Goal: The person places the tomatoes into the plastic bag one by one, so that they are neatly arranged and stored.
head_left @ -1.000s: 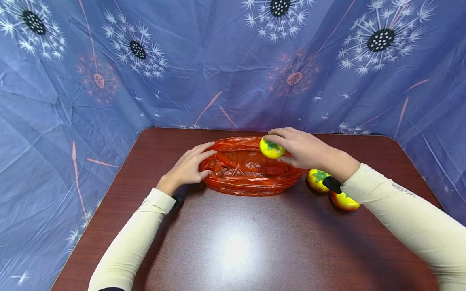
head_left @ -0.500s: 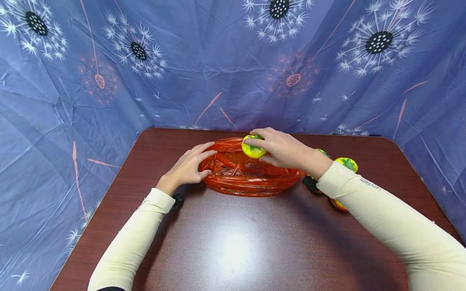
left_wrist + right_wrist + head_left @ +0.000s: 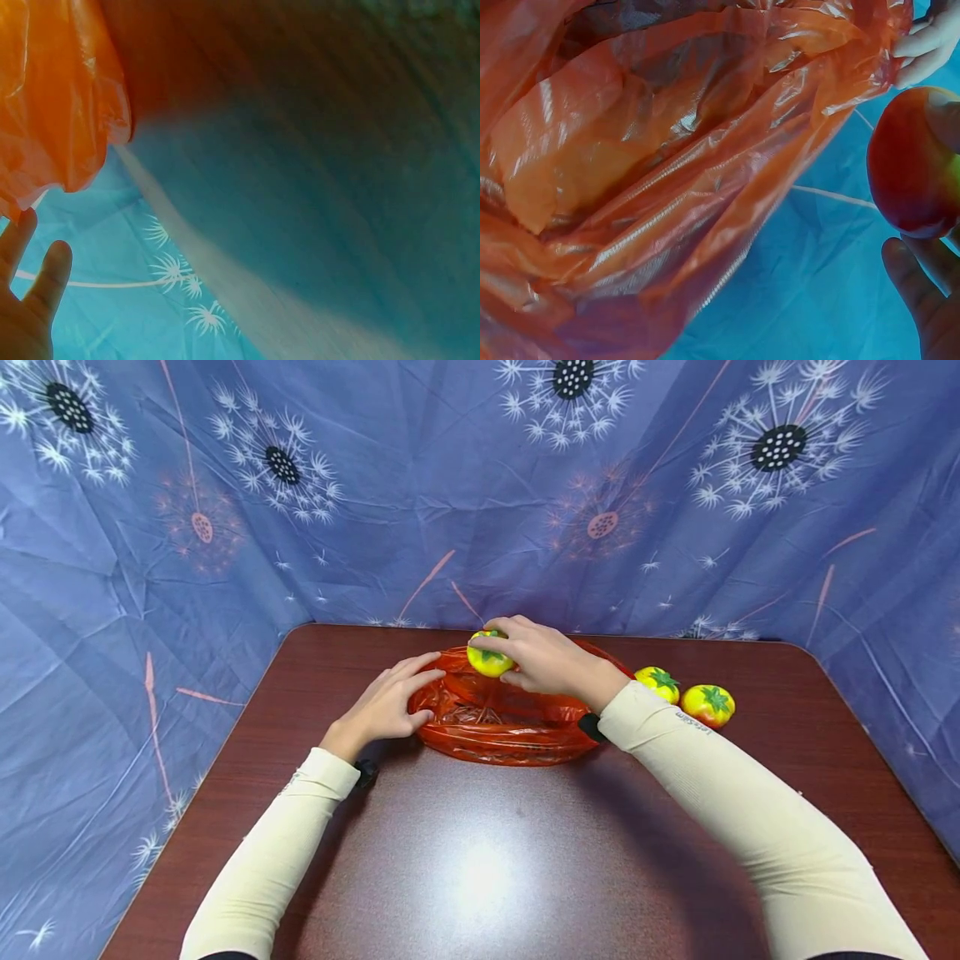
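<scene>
"Blue cloth point(image 3: 420, 460) behind, brown counter point(image 3: 405, 860) below, and on it a red bag point(image 3: 510, 750) with its mouth wide. We're live!"

"What's your right side up to?"

"Plenty! My right grip point(image 3: 543, 656) is curled round a fruit point(image 3: 487, 663), up at the bag's far rim, not inside. My left grip point(image 3: 386, 702) sits at the bag's left edge, fingers spread and apart, pinching nothing, just touching plastic."

"So how far along are you?"

"Partway, I'd judge. Mouth spread: done. First pick-up: done. But it's not in the bag, and on the counter sit a second fruit point(image 3: 656, 683), partly behind my right sleeve point(image 3: 712, 768), and a third fruit point(image 3: 708, 704) right beside it. That sleeve could be hiding others."

"Anything inside already?"

"Can't call it! Folds and glare all over; I make out no fruit in there, but I wouldn't swear to it."

"And which view earns its keep?"

"From my head I get the yellow top, plus that pair on the counter, which neither wrist picks up. Right wrist catches the red underside, hidden from above, and blue between fruit and bag: no contact! Left wrist? No fruit at all, but it does show one fingertip meeting the plastic and another digit off it."
</scene>
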The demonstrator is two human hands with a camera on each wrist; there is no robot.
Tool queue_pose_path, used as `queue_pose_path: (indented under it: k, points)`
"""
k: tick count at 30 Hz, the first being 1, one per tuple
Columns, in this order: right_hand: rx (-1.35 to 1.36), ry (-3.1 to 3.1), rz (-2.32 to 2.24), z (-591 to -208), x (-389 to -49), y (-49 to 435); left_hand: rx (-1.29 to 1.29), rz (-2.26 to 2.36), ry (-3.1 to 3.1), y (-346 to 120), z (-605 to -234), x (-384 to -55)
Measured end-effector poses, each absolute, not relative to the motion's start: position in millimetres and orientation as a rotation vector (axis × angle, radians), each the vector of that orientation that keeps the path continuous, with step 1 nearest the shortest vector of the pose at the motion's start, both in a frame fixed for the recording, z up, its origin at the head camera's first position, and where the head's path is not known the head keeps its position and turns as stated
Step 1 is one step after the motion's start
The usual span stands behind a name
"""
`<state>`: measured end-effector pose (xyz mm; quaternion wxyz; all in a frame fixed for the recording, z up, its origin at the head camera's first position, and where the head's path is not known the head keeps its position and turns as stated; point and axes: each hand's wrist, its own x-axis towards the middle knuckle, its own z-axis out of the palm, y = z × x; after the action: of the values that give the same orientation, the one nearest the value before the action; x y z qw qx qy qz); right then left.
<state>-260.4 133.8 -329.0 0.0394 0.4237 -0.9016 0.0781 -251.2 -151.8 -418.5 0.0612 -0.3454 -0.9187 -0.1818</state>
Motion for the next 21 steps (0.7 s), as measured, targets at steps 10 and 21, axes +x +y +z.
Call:
queue_pose_path:
  k: [10, 21]
  points:
    - [1.299, -2.801, 0.258, -352.1, -272.6, 118.8, -1.031, -0.519, -2.798, -153.5, -420.4, -251.6]
    - [1.27, -2.768, 0.228, -368.9, -289.7, 119.8, -1.061, -0.518, -2.771, -150.8, -421.5, -253.6]
